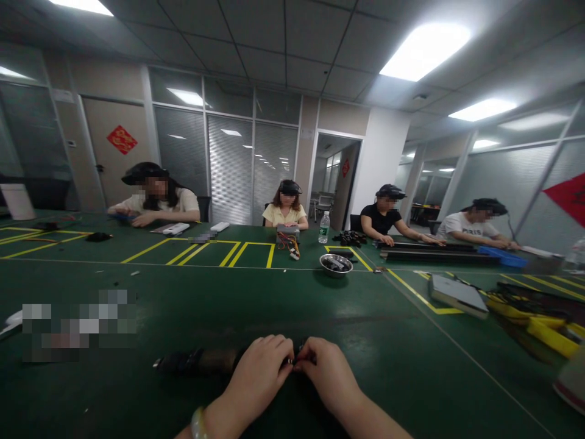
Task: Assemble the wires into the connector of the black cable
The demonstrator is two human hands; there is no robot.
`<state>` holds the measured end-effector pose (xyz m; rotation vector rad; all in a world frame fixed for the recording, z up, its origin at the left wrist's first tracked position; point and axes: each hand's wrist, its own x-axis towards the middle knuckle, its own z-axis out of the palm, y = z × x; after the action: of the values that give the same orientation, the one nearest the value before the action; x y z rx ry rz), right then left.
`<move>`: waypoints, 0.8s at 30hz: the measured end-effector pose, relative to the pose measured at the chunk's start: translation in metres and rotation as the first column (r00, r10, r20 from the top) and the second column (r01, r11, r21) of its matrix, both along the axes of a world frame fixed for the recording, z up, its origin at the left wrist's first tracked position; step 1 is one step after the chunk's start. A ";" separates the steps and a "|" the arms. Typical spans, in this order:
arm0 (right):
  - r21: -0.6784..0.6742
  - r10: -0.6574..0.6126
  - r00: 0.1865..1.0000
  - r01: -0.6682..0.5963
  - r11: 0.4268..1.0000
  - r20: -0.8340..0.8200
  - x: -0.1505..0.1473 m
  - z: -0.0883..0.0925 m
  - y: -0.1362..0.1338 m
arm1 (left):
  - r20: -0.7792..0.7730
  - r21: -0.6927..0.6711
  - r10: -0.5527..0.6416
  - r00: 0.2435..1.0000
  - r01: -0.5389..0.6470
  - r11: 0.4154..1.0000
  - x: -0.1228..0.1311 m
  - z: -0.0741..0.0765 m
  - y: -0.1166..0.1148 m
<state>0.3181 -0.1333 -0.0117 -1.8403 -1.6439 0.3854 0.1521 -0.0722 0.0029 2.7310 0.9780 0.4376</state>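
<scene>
A dark, long cylindrical tool (212, 362) lies crosswise on the green table in front of me, its small metal tip pointing left. My left hand (262, 369) curls over its right part, hiding that section. Close beside it, my right hand (326, 369) is closed, with thumb and forefinger pinched together near the tool's right end. A small shiny bit shows between the two hands' fingertips. What the right fingers pinch is too dark and covered to make out.
Ahead stands a metal bowl (336, 265) of dark parts, with a water bottle (324, 228) behind it. A silver flat box (458, 296) and yellow-black items (539, 323) lie to the right. Several people sit across the green table (183, 305), handling things.
</scene>
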 end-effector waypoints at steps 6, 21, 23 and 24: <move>0.028 -0.003 1.000 0.003 1.000 -0.012 0.001 -0.004 0.002 | 0.033 -0.013 -0.013 0.999 0.014 1.000 0.000 -0.003 0.002; -0.028 -0.007 0.999 0.008 1.000 0.041 0.003 0.004 -0.008 | 0.107 -0.035 -0.003 0.994 0.007 0.999 -0.002 -0.006 0.003; -0.025 -0.014 1.000 0.014 1.000 0.024 0.002 0.001 -0.007 | 0.104 -0.040 -0.006 0.995 0.011 0.999 -0.002 -0.007 0.004; -0.027 -0.014 1.000 0.014 1.000 0.006 0.002 -0.002 -0.006 | 0.102 -0.039 -0.008 0.995 0.012 0.999 -0.002 -0.007 0.004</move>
<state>0.3200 -0.1397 -0.0132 -1.8729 -1.6366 0.3985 0.1503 -0.0681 -0.0041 2.6488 0.9364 0.5437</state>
